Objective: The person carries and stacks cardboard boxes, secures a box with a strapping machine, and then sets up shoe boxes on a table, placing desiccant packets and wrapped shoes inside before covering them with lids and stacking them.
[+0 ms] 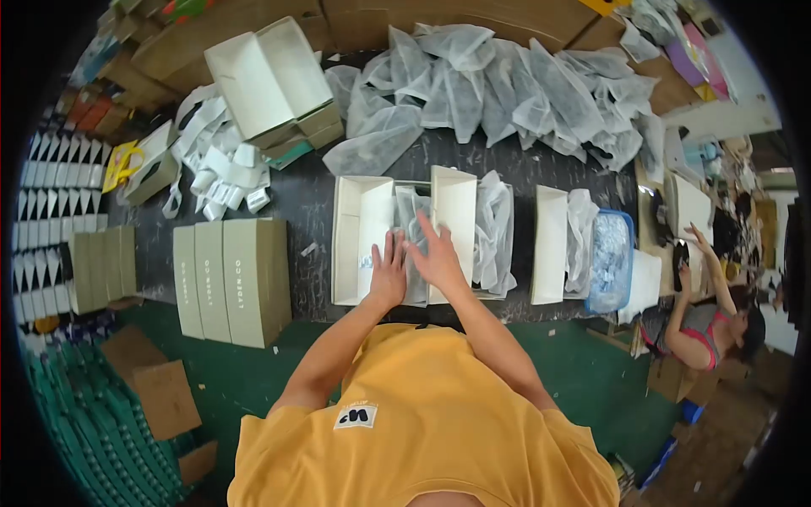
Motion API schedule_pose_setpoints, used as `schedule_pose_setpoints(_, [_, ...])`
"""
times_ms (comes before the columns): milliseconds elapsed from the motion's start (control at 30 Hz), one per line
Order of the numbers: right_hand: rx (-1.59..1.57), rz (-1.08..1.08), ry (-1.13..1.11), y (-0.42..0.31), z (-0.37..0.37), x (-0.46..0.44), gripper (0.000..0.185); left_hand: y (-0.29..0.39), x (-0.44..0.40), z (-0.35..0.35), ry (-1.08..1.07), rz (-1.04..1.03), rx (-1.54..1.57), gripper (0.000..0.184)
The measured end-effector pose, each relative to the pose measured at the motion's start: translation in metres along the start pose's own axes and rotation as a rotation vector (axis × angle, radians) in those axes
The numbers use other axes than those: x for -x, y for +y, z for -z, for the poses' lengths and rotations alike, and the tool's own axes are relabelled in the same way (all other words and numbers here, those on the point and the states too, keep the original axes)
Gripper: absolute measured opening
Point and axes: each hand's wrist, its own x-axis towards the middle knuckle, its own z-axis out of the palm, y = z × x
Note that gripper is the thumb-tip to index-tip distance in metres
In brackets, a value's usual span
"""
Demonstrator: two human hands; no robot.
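Note:
My left hand (389, 275) lies with its fingers stretched out at the edge between an open white-lined box lid (361, 221) and a bag-wrapped item (411, 207). Fingers spread, my right hand (443, 260) rests over that wrapped item and the near part of a second upright white-lined lid (454, 193). Neither hand is closed around anything. To the right of the second lid, another translucent wrapped bundle (493, 237) sits in its open box. What the bags hold is hidden.
Stacked lidded boxes (253, 283) stand left, near white rolls (224, 182). Many wrapped bundles (473, 80) pile up at the back of the black table (308, 203). Right are another open box (551, 245) and a blue bin (610, 262). A co-worker (701, 329) sits farther right.

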Motion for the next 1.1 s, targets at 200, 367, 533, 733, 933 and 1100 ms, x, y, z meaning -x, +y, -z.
schedule_pose_setpoints(200, [0.25,-0.436,0.112,0.107,0.079,0.025,0.061,-0.09,0.016,0.079,0.384,0.319,0.591,0.082])
schedule_pose_setpoints(367, [-0.196,-0.672,0.026,0.197,0.013,0.012,0.066,-0.136,0.007,0.006,-0.173,0.426,1.273,0.058])
schedule_pose_setpoints(533, [-0.009,-0.015,0.322,0.141,0.068,0.013,0.048,-0.073,0.002,0.109,-0.095,0.544,1.882,0.081])
schedule_pose_setpoints(733, [-0.105,-0.271,-0.086,0.165,0.16,0.008,0.06,0.076,-0.056,0.073,-0.087,0.744,0.683,0.107])
schedule_pose_setpoints(933, [0.287,-0.497,0.123,0.242,0.224,0.032,0.052,0.112,-0.074,0.058,0.143,0.837,0.37,0.101])
schedule_pose_setpoints(1100, [-0.169,-0.681,0.075,0.346,0.13,0.03,0.057,0.08,-0.066,0.053,0.172,0.789,0.694,0.106])
